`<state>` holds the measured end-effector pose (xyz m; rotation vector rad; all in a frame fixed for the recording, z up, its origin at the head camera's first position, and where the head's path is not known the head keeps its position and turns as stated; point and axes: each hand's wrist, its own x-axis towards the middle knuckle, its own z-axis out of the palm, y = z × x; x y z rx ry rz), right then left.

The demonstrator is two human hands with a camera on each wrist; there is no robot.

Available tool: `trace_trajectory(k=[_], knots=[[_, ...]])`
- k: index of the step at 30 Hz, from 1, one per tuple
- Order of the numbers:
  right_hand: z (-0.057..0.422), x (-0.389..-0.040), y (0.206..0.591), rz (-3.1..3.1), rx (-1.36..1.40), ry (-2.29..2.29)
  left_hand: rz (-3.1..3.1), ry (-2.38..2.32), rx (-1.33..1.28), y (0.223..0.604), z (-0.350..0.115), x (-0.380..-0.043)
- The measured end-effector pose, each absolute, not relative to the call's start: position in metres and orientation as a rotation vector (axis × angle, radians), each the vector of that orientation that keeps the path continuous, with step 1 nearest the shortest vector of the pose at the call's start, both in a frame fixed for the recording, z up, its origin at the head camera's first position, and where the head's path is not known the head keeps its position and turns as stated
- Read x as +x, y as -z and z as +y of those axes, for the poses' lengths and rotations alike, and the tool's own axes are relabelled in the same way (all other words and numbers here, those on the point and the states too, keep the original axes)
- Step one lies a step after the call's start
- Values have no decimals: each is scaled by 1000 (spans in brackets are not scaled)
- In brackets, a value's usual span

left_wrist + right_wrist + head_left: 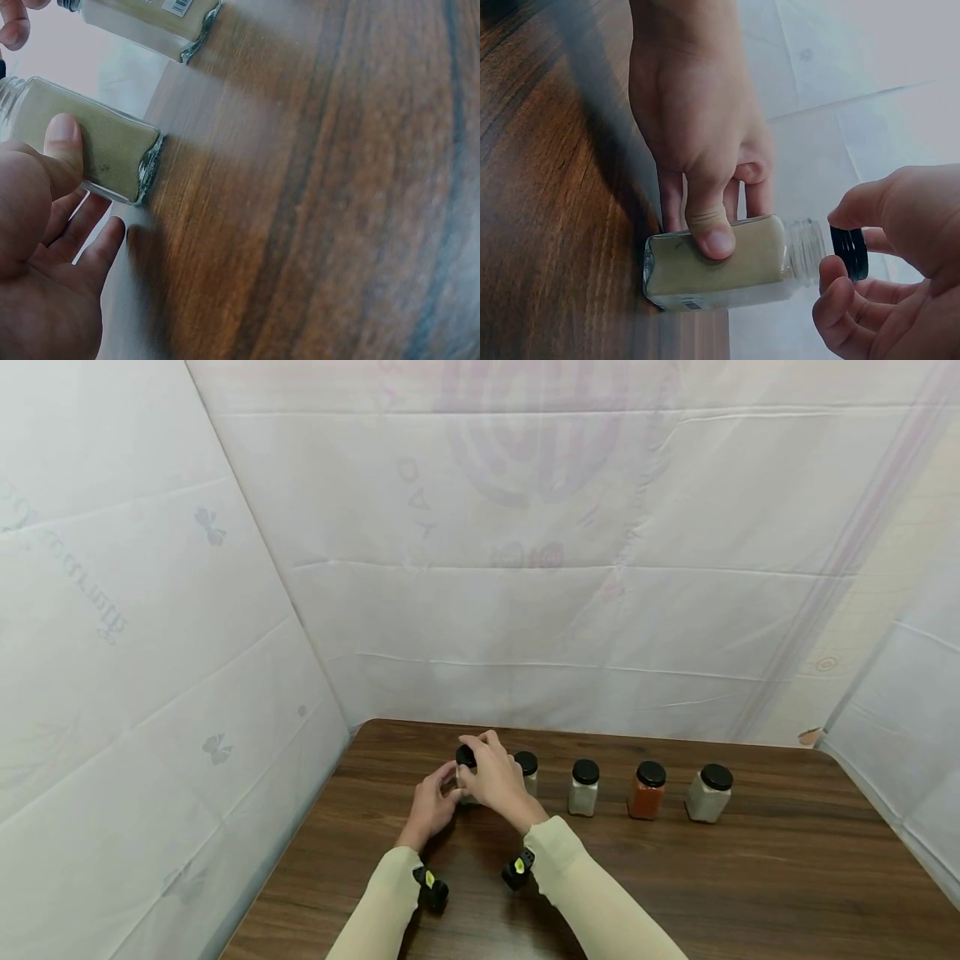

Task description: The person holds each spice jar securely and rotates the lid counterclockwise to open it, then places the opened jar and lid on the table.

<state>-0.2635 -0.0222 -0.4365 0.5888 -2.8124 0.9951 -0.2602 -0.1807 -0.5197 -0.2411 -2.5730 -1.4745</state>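
Observation:
My left hand (432, 804) grips a square glass jar (756, 259) of greenish-beige powder, thumb across its front and fingers round the back. The jar stands upright on the table, its clear threaded neck (806, 251) bare. My right hand (497, 783) pinches a black screw lid (849, 255) by its rim between thumb and fingers. In the right wrist view a narrow gap shows between lid and neck. Part of the jar is hidden behind the right hand in the head view.
To the right stand a jar with a black lid (527, 763), a pale-powder jar (582, 797), an orange-red powder jar (645, 797) and a greyish jar (705, 802), in a row. The brown wooden table (787, 860) meets white sheeting (570, 610) behind and at the sides.

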Motion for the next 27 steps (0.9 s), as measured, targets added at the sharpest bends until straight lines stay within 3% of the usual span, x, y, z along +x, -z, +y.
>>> trace_trajectory(k=[27], knots=[[-1, -252, 425, -2768, 760, -933, -2557, 1482, -281, 520, -181, -260]])
